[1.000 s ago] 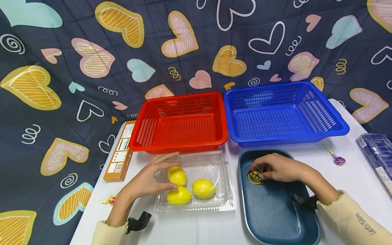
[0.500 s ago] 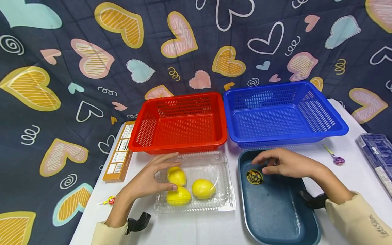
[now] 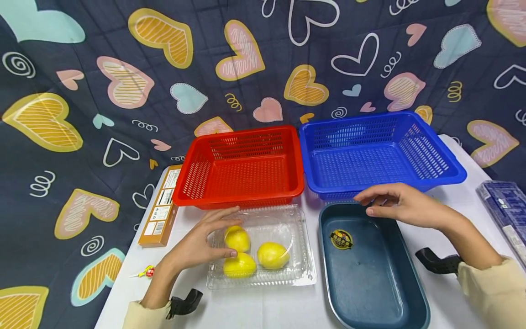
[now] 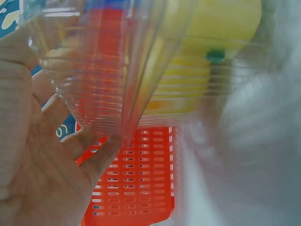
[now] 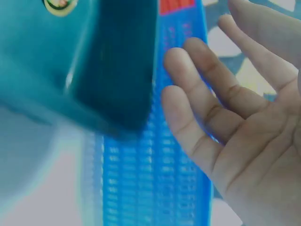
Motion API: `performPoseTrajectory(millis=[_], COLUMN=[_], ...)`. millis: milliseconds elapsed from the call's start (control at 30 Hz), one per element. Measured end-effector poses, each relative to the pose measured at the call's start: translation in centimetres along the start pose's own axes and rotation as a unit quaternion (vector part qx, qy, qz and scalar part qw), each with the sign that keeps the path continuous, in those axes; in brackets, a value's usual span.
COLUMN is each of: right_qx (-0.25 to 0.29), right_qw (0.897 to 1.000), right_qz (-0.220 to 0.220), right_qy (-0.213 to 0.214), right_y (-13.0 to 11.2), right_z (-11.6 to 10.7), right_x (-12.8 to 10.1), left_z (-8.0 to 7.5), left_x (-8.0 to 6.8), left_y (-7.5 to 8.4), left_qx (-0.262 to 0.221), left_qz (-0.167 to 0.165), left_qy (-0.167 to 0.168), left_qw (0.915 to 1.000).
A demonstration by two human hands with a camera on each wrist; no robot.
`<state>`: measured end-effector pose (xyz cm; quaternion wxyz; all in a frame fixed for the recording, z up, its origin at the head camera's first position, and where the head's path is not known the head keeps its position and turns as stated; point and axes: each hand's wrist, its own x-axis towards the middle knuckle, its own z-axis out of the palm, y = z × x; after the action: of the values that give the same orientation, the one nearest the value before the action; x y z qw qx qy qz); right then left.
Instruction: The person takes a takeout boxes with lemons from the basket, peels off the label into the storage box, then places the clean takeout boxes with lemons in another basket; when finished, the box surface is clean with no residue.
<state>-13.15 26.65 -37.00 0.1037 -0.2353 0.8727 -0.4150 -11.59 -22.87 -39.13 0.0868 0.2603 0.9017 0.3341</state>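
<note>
On the white table [image 3: 263, 306], near the front edge, a clear plastic box [image 3: 263, 246] holds three yellow lemons [image 3: 272, 254]. The left hand [image 3: 197, 244] grips the box's left end, thumb along the near side and fingers [image 3: 223, 214] curled over the far corner, palm against the wall. From the left wrist camera the ribbed clear wall [image 4: 103, 80] lies against the palm [image 4: 42, 160], a lemon [image 4: 207, 56] showing through it with a small green spot.

Just to the right of the box sits a dark blue tray [image 3: 370, 274]. A round black and gold sticker [image 3: 341, 239] lies on its floor near the far left corner; it bears writing, but too small to read. The right hand [image 3: 400, 205] hovers above the tray's far right rim, palm down, fingers loose and slightly bent, holding nothing and apart from the sticker. The right wrist camera shows the open palm [image 5: 254, 136] beside the tray's wall [image 5: 117, 70] and the mesh of a blue basket [image 5: 150, 179].

Behind the box and tray stand a red basket [image 3: 242, 167] and the blue basket [image 3: 380, 153], side by side and touching. Left of the red basket lies a long orange carton [image 3: 161, 208] with white printed label panels, the text illegible. A wrapped lollipop [image 3: 144, 271] lies near the left wrist. At the table's right edge is a dark blue packet [image 3: 503, 210] with small unreadable print. A dark cloth with hearts [image 3: 123, 82] hangs behind everything.
</note>
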Motion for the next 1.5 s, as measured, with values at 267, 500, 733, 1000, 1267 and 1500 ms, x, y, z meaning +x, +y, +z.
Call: performPoseTrajectory(millis=[267, 500, 733, 1000, 1267, 1500], right_qx=[-0.021, -0.046, -0.09, -0.128, -0.157, -0.16], right_qw=[0.992, 0.966, 0.941, 0.931, 0.934, 0.936], right_qz=[0.031, 0.054, 0.076, 0.102, 0.143, 0.185], right_qy=[0.122, 0.247, 0.316, 0.325, 0.289, 0.253], right_y=[1.6, 4.0, 6.1, 8.1, 9.3, 10.2], right_z=[-2.8, -4.7, -6.0, -6.8, -7.4, -7.5], right_x=[-1.2, -1.7, -2.3, -2.8, -2.9, -2.8], left_z=[0.3, 0.6, 0.9, 1.4, 1.9, 2.2], left_x=[-0.3, -0.6, -1.1, -2.1, -2.9, -3.1], left_y=[-0.3, -0.5, -0.8, -1.4, -2.0, -2.5], left_qx=[-0.023, -0.051, -0.063, -0.064, -0.068, -0.07], left_qz=[0.013, 0.013, 0.024, 0.042, 0.008, -0.018], left_qy=[0.011, 0.023, 0.046, 0.118, 0.14, 0.131], left_qw=[0.9996, 0.9984, 0.9967, 0.99, 0.9877, 0.9887])
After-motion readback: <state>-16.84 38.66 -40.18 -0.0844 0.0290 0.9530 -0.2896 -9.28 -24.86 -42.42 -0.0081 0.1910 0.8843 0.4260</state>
